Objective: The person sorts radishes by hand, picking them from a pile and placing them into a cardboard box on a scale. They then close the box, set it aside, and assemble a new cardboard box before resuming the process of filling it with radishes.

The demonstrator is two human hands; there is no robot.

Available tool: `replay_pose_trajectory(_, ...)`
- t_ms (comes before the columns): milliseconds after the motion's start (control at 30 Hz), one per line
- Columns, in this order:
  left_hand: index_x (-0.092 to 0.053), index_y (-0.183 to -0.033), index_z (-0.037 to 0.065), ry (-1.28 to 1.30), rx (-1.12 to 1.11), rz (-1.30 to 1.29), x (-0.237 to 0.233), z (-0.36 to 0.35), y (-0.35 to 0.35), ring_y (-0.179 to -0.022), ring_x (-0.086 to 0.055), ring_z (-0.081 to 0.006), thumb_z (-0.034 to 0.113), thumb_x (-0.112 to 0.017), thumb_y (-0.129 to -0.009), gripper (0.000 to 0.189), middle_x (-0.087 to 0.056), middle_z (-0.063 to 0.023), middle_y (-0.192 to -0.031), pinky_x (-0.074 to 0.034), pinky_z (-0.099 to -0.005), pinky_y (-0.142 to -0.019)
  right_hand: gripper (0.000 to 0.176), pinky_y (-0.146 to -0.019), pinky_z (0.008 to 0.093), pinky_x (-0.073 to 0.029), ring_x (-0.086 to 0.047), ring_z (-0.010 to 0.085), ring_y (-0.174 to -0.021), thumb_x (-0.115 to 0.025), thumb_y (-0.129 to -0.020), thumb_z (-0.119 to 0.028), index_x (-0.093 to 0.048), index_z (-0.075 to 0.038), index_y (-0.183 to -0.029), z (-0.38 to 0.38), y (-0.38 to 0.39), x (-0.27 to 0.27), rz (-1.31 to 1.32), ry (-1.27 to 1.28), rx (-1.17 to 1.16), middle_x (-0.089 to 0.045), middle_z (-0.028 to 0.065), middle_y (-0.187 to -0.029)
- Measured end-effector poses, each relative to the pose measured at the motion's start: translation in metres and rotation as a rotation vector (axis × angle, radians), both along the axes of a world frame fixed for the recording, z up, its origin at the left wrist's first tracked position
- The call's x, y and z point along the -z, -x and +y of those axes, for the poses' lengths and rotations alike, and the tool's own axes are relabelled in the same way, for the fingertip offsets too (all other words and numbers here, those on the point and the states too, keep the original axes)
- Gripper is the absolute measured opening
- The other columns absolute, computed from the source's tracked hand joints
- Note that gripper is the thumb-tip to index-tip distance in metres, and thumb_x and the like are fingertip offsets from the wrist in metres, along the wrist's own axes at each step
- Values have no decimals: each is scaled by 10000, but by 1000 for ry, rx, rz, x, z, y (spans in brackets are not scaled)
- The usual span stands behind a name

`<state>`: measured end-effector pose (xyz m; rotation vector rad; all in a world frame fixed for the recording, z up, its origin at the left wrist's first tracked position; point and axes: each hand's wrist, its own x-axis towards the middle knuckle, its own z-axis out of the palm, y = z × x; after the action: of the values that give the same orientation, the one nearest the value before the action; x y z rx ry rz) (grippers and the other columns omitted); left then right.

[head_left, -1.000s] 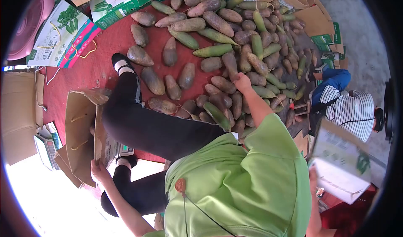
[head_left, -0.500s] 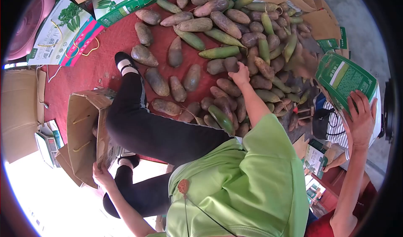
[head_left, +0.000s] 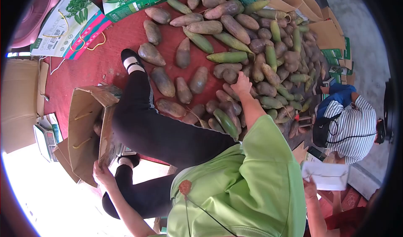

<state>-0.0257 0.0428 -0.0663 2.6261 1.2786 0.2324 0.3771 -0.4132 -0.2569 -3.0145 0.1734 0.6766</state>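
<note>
My left hand (head_left: pixel 104 176) grips the lower edge of an open brown cardboard box (head_left: pixel 84 132), which stands tilted beside my legs. A few dark, rounded things show partly inside the box, mostly hidden. My right hand (head_left: pixel 242 85) is at the near side of a heap of radishes, its fingers closed against a muddy brown-purple radish (head_left: pixel 229 75). Around it lie several more radishes, some soil-dark, some green, such as the long green radish (head_left: pixel 226 57) just above and another green radish (head_left: pixel 225 123) below.
Loose radishes (head_left: pixel 183 53) lie on the red ground cloth (head_left: pixel 117 35). Printed cartons (head_left: pixel 134 4) line the back, with a carrier box (head_left: pixel 69 25) at upper left. On the right are a person in a striped shirt (head_left: pixel 352 128) and another person's hand (head_left: pixel 310 188) with a white box (head_left: pixel 325 175).
My right hand and the radish at its fingers have shifted slightly towards me. The other person's green-and-white box has moved down, uncovering the person in stripes. My left hand stays on the box.
</note>
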Motion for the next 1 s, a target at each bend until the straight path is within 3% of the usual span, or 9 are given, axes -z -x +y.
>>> replay_pose_trajectory(167,-573,-916,13,-29,25,-42,4,1,1,-731,-595,-347,23,-601,-765,153,-615,-161,-804,-466,-410,-671,728,-921,488,-382,-428,240,-1198,-770,-637,-278,-419,-198,-1270,9,-2,-21,74,88,-79,-480,51,-1233)
replay_pose_trajectory(267,-583,-905,13,-30,24,-3,-4,-5,-9,-731,-602,-351,27,-608,-763,145,-620,-161,-796,-467,-411,-663,792,-920,502,-393,-427,264,-1202,-776,-603,-417,-415,-196,-1273,11,-2,-25,84,95,-87,-471,56,-1241)
replay_pose_trajectory(433,-591,-832,14,40,-13,52,-31,-17,-31,-709,-587,-372,15,-599,-735,98,-607,-152,-753,-457,-426,-629,848,-938,514,-392,-402,270,-1244,-774,-588,-444,-390,-194,-1301,25,2,-37,116,15,-92,-454,71,-1288)
replay_pose_trajectory(467,-585,-805,21,-88,65,-31,-29,-18,-30,-710,-576,-376,21,-595,-738,67,-598,-149,-737,-447,-437,-637,842,-939,500,-398,-426,284,-1220,-788,-579,-401,-401,-180,-1294,27,4,-35,75,-63,-105,-473,88,-1275)
replay_pose_trajectory(533,-596,-811,47,40,-6,90,-29,-16,-26,-778,-592,-333,49,-605,-752,61,-612,-130,-759,-428,-426,-693,836,-940,485,-404,-451,297,-1197,-802,-571,-357,-413,-166,-1286,22,0,-25,43,-159,-157,-493,105,-1263)
replay_pose_trajectory(600,-606,-836,68,9,-2,136,-33,-17,-27,-816,-592,-302,77,-606,-764,73,-617,-96,-786,-416,-411,-719,791,-935,423,-418,-515,297,-1111,-816,-562,-214,-445,-89,-1250,29,-13,-8,-35,-627,-211,-547,137,-1179)
replay_pose_trajectory(633,-608,-841,78,30,-7,154,-30,-16,-24,-842,-591,-287,87,-600,-773,69,-619,-88,-804,-410,-399,-742,791,-935,423,-418,-515,297,-1111,-816,-562,-214,-445,-89,-1250,47,-14,-14,-26,-641,-239,-547,137,-1179)
replay_pose_trajectory(700,-612,-849,84,66,-29,171,-33,-16,-26,-848,-594,-279,96,-589,-785,70,-625,-83,-818,-410,-396,-749,720,-926,360,-423,-544,267,-1048,-798,-577,-108,-463,-12,-1207,90,-19,-61,-30,-986,-222,-571,143,-1116)
replay_pose_trajectory(1000,-617,-843,100,45,-11,151,-30,-14,-19,-851,-604,-267,98,-553,-801,77,-634,-77,-826,-412,-405,-742,702,-961,341,-404,-524,219,-1105,-777,-625,-129,-461,-25,-1243,296,21,-284,-80,-1216,-920,-549,112,-1171)
